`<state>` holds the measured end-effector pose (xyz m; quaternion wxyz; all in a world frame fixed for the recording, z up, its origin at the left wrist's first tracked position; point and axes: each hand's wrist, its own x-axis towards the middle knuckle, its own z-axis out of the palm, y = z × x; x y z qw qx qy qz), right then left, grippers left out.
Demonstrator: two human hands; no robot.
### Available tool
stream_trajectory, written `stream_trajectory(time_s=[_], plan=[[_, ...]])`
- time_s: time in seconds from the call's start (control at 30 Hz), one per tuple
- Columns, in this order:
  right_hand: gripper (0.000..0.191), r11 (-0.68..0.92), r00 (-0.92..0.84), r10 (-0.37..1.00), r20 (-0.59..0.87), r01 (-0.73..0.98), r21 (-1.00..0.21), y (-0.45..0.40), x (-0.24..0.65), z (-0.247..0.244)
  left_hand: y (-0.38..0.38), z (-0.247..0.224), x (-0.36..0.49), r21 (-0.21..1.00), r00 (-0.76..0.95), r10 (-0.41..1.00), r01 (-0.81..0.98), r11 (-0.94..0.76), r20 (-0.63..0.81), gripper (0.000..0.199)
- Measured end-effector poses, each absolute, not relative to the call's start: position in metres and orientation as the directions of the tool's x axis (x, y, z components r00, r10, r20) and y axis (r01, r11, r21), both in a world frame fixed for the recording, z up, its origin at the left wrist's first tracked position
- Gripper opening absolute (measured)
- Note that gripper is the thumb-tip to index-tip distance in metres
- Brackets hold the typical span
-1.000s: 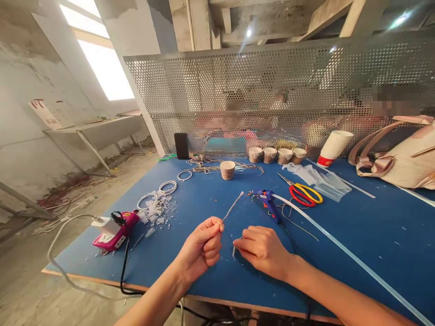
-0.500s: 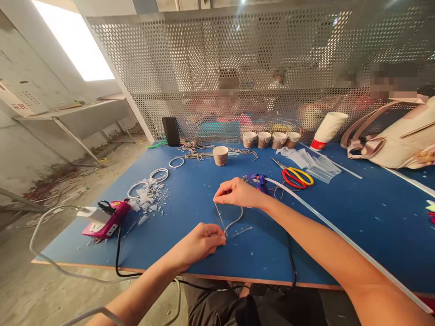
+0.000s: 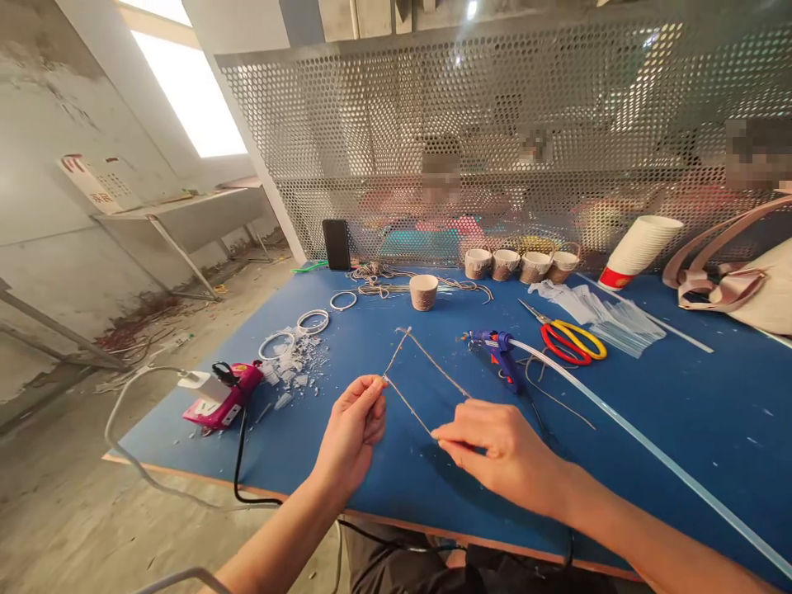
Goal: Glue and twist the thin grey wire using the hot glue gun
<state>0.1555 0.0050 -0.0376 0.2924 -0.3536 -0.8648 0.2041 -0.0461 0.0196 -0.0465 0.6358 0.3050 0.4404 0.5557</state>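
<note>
Half a second back the right hand was stretched out toward the blue glue gun [image 3: 500, 351] with the wire drooping in a loop beneath it; now it has drawn back toward the table's near edge, and the thin wire [image 3: 426, 359] is bent into an angular, roughly triangular outline held just above the blue table [image 3: 681, 412].

From where I stand, the left hand [image 3: 354, 429] pinches one corner of the wire between thumb and forefinger, left of the glue gun and nearer the person. The right hand [image 3: 495, 450] pinches the other end low down, fingertips pressed together, directly in front of the glue gun. The wire's far bend points up toward the small paper cup [image 3: 424, 291], which sits behind and left of the glue gun.

To shape this well, I'd judge both pinches should sit close to the bend being formed, so the wire creases at one spot instead of bowing along its length. Keeping the free ends in one plane would probably keep the frame from twisting.

Right of the glue gun lie red-and-yellow scissors [image 3: 572, 340] and a long clear glue stick [image 3: 643, 450] running from its rear across the table. Well to its left are white rings [image 3: 313, 320], scraps, and a pink charger block [image 3: 221, 398].
</note>
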Motion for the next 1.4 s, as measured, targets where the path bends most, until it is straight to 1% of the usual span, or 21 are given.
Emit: stream_trajectory(time_s=[0.1,0.17,0.2,0.27,0.33,0.4,0.47,0.57,0.63,0.73,0.8,1.03,1.2,1.3,1.4], plan=[[0.023,0.542,-0.557,0.8,0.224,0.509,-0.669,-0.006,0.155,-0.059,0.017,-0.046,-0.041,0.853,-0.025,0.98,-0.496,0.161,-0.2,0.027],[0.022,0.469,-0.556,0.818,0.145,0.501,-0.728,-0.013,0.154,-0.072,0.015,-0.046,-0.038,0.829,-0.006,0.975,-0.527,0.185,-0.221,0.026],[0.022,0.449,-0.561,0.82,0.117,0.502,-0.739,-0.015,0.154,-0.076,0.014,-0.045,-0.037,0.814,0.024,0.972,-0.543,0.208,-0.232,0.026],[0.023,0.441,-0.571,0.817,0.08,0.53,-0.724,-0.019,0.155,-0.08,0.012,-0.044,-0.035,0.788,0.096,0.966,-0.562,0.251,-0.239,0.026],[0.021,0.465,-0.58,0.812,0.065,0.576,-0.672,-0.019,0.157,-0.078,0.009,-0.042,-0.032,0.775,0.149,0.962,-0.57,0.272,-0.228,0.026],[0.013,0.472,-0.568,0.821,0.063,0.612,-0.635,-0.014,0.161,-0.07,0.006,-0.041,-0.028,0.786,0.15,0.966,-0.561,0.259,-0.212,0.026],[0.013,0.44,-0.52,0.849,0.094,0.598,-0.67,-0.008,0.163,-0.06,0.002,-0.04,-0.024,0.822,0.102,0.978,-0.53,0.21,-0.184,0.027],[0.012,0.341,-0.368,0.914,0.171,0.47,-0.814,0.001,0.159,-0.044,-0.004,-0.043,-0.017,0.895,0.008,0.995,-0.436,0.096,-0.103,0.026],[0.011,0.284,-0.285,0.941,0.183,0.37,-0.885,0.005,0.152,-0.037,-0.008,-0.047,-0.012,0.934,-0.027,0.999,-0.357,0.03,-0.042,0.027],[0.012,0.225,-0.264,0.952,0.157,0.255,-0.94,0.007,0.14,-0.032,-0.011,-0.051,-0.006,0.968,-0.04,0.999,-0.25,-0.028,0.019,0.028],[0.014,0.187,-0.273,0.953,0.131,0.191,-0.964,0.008,0.134,-0.032,-0.011,-0.053,-0.004,0.976,-0.039,0.999,-0.213,-0.033,0.025,0.028],[0.015,0.079,-0.22,0.973,0.073,0.019,-0.997,0.01,0.128,-0.043,-0.008,-0.064,-0.005,0.973,-0.02,0.999,-0.231,0.032,-0.037,0.03],[0.016,0.001,-0.166,0.986,0.007,-0.04,-0.999,0.009,0.127,-0.05,-0.009,-0.071,-0.001,0.963,-0.048,0.998,-0.267,0.018,-0.032,0.029],[0.018,-0.102,-0.151,0.985,-0.081,-0.136,-0.985,0.007,0.126,-0.05,-0.01,-0.071,0.001,0.964,-0.065,0.998,-0.265,0.002,-0.02,0.029],[0.024,-0.215,-0.169,0.97,-0.176,-0.254,-0.943,0.006,0.125,-0.051,-0.01,-0.071,0.001,0.965,-0.075,0.997,-0.261,-0.004,-0.016,0.029]])
